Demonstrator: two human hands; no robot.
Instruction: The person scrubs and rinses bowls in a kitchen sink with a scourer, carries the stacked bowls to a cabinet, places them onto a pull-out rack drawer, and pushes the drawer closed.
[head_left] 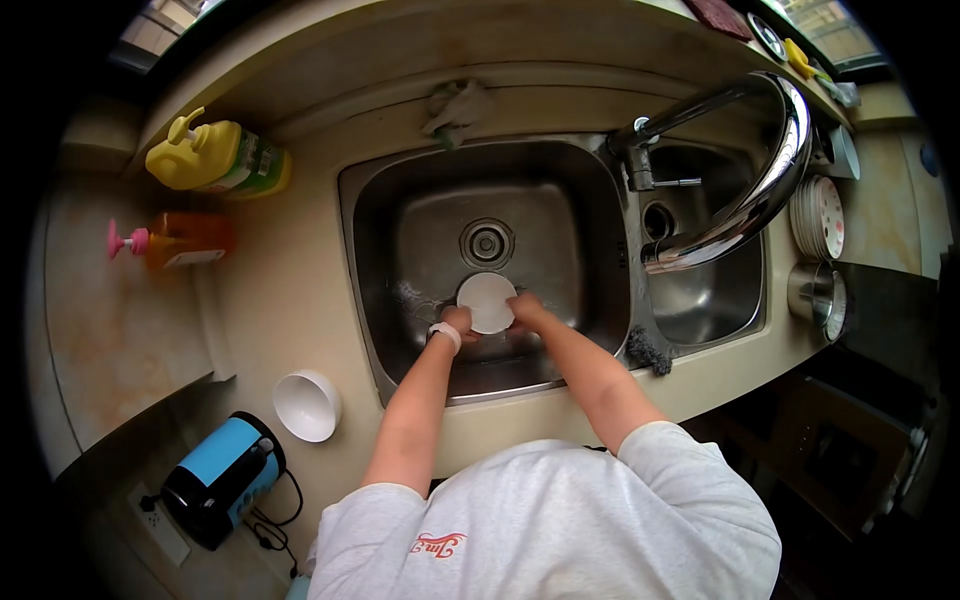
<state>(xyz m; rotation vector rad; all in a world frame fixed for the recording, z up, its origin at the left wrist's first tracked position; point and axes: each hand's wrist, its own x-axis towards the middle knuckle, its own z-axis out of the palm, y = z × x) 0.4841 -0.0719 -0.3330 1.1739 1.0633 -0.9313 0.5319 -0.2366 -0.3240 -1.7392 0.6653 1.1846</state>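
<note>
A round white dish [487,303] is held low in the large steel sink [410,225], just in front of the drain [487,243]. Whether it is a shallow plate or a bowl is hard to tell. My left hand [459,322], with a pale band on the wrist, is closed on its left edge. On the opposite edge, the fingers of my right hand [525,311] are closed too. Small splashes or suds show on the sink floor left of the dish. A white bowl [308,406] stands on the counter, left of my left forearm.
A chrome faucet [780,190] arches over the smaller basin [690,300]. A dark scrubber [648,350] lies by the divider. Stacked plates [818,218] and a metal pot [815,295] stand right. Yellow [220,155] and orange [190,240] pump bottles and a blue-black kettle [225,475] are left.
</note>
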